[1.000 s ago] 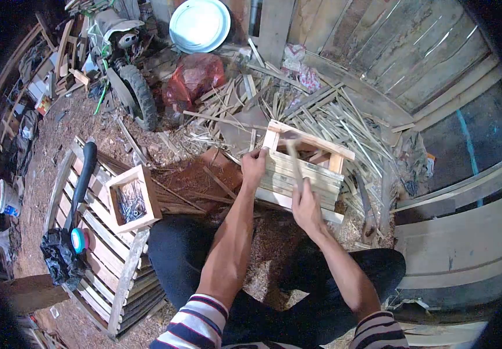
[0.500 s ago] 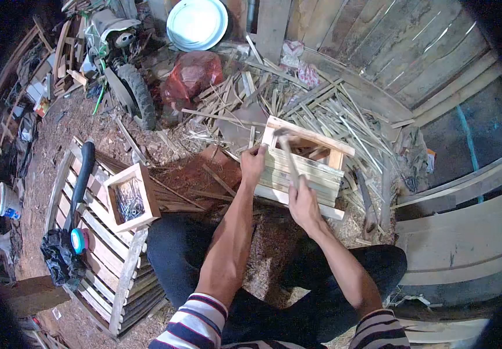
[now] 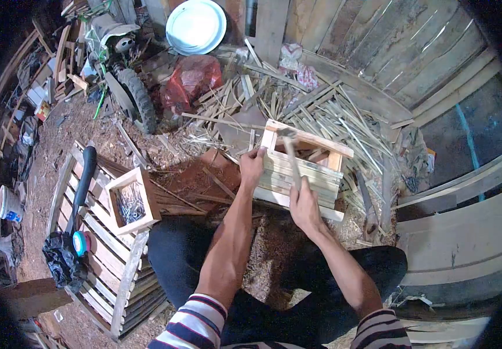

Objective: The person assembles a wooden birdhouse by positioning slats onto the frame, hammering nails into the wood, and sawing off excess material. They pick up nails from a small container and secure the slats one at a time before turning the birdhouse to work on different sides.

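Observation:
My right hand (image 3: 304, 205) is closed around the handle of a hammer (image 3: 292, 160), its head over the near-left corner of the crate's opening. The small slatted wooden crate (image 3: 300, 179) lies in front of my knees, with pale slats on the near side and an open gap behind them. At its left end, my left hand (image 3: 252, 166) has thumb and fingers pinched together against the slat ends. Whatever is between those fingertips is too small to make out.
To my left, a slatted wooden crate (image 3: 97, 232) carries a wooden box (image 3: 153, 200) of nails, a dark-handled tool (image 3: 88, 166), a black plastic bag (image 3: 62, 259) and a round tin (image 3: 80, 243). Wood offcuts (image 3: 344, 116), a red bag (image 3: 190, 81) and a motorbike wheel (image 3: 137, 99) lie beyond.
The hammer head has shifted slightly, and my right hand has moved a little with it. My left hand and the crate stay nearly in place.

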